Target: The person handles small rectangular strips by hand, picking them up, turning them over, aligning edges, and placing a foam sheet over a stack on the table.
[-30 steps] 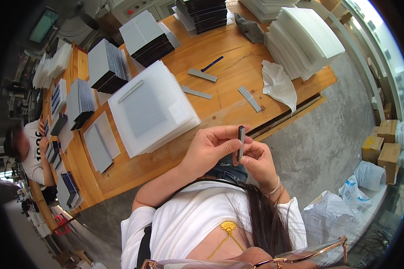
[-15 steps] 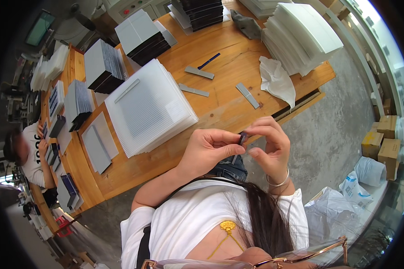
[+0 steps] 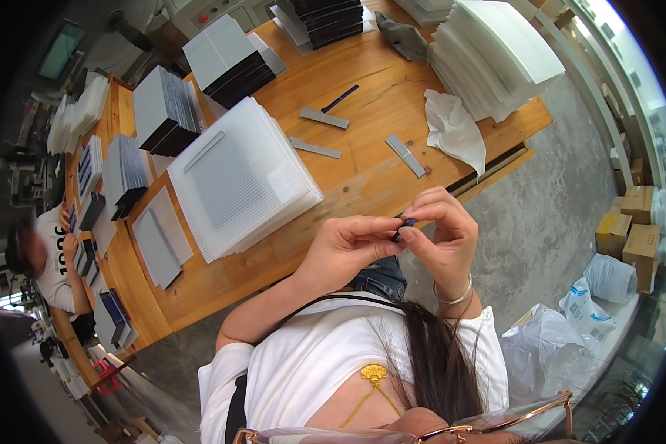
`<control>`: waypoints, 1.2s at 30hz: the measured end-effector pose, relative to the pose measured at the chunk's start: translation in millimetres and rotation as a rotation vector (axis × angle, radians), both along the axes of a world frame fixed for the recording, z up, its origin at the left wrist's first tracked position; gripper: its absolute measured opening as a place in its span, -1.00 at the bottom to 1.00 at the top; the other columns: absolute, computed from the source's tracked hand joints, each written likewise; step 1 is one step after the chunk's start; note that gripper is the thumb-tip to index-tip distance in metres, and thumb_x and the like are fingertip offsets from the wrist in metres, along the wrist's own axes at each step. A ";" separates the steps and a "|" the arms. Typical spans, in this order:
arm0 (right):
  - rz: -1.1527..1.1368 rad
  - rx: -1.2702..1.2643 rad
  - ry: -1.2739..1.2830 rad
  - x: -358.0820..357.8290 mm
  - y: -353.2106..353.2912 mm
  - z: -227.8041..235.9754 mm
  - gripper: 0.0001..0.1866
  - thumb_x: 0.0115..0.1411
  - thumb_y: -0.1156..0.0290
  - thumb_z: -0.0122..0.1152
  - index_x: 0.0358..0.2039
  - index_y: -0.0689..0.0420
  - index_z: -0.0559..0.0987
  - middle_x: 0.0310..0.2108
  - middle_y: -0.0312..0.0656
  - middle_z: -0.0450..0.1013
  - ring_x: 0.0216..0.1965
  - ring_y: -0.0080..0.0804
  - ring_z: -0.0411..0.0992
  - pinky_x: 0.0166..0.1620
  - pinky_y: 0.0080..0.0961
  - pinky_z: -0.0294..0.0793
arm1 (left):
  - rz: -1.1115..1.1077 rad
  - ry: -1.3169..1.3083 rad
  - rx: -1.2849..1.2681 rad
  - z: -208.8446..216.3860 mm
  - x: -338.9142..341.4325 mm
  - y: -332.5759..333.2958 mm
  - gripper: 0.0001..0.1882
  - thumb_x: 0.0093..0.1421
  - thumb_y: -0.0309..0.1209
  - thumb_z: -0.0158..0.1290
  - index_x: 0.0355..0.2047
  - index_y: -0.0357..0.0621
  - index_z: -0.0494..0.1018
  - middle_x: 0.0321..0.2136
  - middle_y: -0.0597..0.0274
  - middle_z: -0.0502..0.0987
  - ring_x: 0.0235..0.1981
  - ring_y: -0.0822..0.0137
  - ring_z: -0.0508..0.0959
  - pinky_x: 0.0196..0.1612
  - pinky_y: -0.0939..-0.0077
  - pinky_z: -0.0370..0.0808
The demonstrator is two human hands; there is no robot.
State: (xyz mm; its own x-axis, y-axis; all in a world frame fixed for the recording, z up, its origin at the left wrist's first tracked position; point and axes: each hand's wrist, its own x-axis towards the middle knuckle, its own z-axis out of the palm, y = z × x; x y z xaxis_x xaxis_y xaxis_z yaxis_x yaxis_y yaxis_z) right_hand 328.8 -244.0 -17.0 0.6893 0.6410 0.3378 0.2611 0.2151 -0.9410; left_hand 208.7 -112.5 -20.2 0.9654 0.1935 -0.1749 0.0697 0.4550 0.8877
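Observation:
My left hand (image 3: pixel 348 248) and my right hand (image 3: pixel 447 235) meet in front of the table's near edge. Their fingertips pinch a small dark, bluish strip-like piece (image 3: pixel 402 231) from both sides; most of it is hidden by the fingers, so its kind is unclear. Beyond the hands, a short grey strip (image 3: pixel 405 155) lies on the wooden table. Two more grey strips (image 3: pixel 324 118) (image 3: pixel 315 147) lie further left, beside a thin blue stick-like tool (image 3: pixel 340 98). Left of my hands is a stack of translucent ribbed sheets (image 3: pixel 296 194) with a narrow strip on top.
A crumpled white sheet (image 3: pixel 451 127) hangs over the table edge near tall stacked white sheets (image 3: pixel 488 55). Grey-topped stacks (image 3: pixel 159 111) fill the table's left side. At the far left a person (image 3: pixel 55 251) works. Cardboard boxes (image 3: pixel 640 248) and plastic bags (image 3: pixel 544 344) sit at the right.
My right hand's thumb and fingers have closed in on the small dark piece, which my left hand was holding. The whole view has shifted slightly.

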 end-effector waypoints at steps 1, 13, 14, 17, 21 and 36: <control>-0.034 -0.028 -0.051 -0.4 0.1 1.4 -0.80 -0.13 0.60 0.40 -0.43 0.24 0.59 -0.40 -0.18 0.48 -0.31 -0.42 0.42 -0.24 -0.57 0.38 | -0.010 0.028 -0.030 -0.3 0.8 0.1 -0.67 0.13 -0.61 0.11 -0.06 -0.38 0.44 -0.21 0.15 0.56 -0.18 0.43 0.55 -0.10 0.58 0.50; -0.097 -0.015 -0.024 0.7 -0.7 -1.2 -0.80 -0.16 0.60 0.44 -0.51 0.23 0.55 -0.39 -0.17 0.47 -0.32 -0.43 0.41 -0.28 -0.59 0.40 | -0.026 0.032 -0.156 0.2 0.9 -1.1 -0.73 0.18 -0.59 0.06 -0.09 -0.35 0.45 -0.24 0.14 0.57 -0.20 0.41 0.57 -0.08 0.53 0.52; -0.098 -0.016 -0.024 0.7 -0.6 -1.4 -0.80 -0.16 0.60 0.44 -0.51 0.23 0.55 -0.39 -0.17 0.47 -0.32 -0.43 0.41 -0.28 -0.59 0.40 | -0.027 0.033 -0.157 2.1 1.2 -1.4 -0.73 0.18 -0.59 0.06 -0.09 -0.35 0.45 -0.24 0.14 0.57 -0.20 0.41 0.57 -0.08 0.53 0.52; -0.091 -0.004 0.005 1.3 -0.3 -2.1 -0.80 -0.13 0.60 0.43 -0.52 0.23 0.53 -0.39 -0.16 0.46 -0.33 -0.46 0.41 -0.28 -0.62 0.41 | -0.022 0.079 -0.184 7.1 2.3 -1.8 -0.76 0.18 -0.58 0.04 -0.12 -0.34 0.46 -0.27 0.15 0.56 -0.22 0.38 0.54 -0.07 0.48 0.50; -0.086 0.000 0.013 2.3 -1.3 -3.7 -0.81 -0.10 0.59 0.41 -0.52 0.23 0.52 -0.38 -0.16 0.46 -0.33 -0.47 0.41 -0.28 -0.62 0.41 | -0.008 0.053 -0.199 6.2 3.2 -1.8 -0.77 0.19 -0.57 0.04 -0.12 -0.33 0.46 -0.28 0.17 0.54 -0.23 0.39 0.53 -0.08 0.46 0.50; -0.066 0.026 0.100 1.1 -0.7 -10.0 -0.84 -0.08 0.59 0.39 -0.52 0.22 0.53 -0.39 -0.17 0.46 -0.33 -0.47 0.41 -0.25 -0.60 0.38 | -0.008 0.020 -0.110 4.3 1.6 -0.8 -0.74 0.23 -0.55 0.02 -0.07 -0.38 0.41 -0.20 0.14 0.55 -0.15 0.40 0.54 -0.02 0.52 0.48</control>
State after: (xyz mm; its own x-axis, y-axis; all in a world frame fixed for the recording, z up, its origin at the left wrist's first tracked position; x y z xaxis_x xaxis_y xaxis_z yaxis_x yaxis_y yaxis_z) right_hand 329.9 -244.7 -27.0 0.7607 0.5848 0.2817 0.1811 0.2255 -0.9573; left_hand 210.4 -113.4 -15.8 0.9630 0.1643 -0.2135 0.0907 0.5486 0.8311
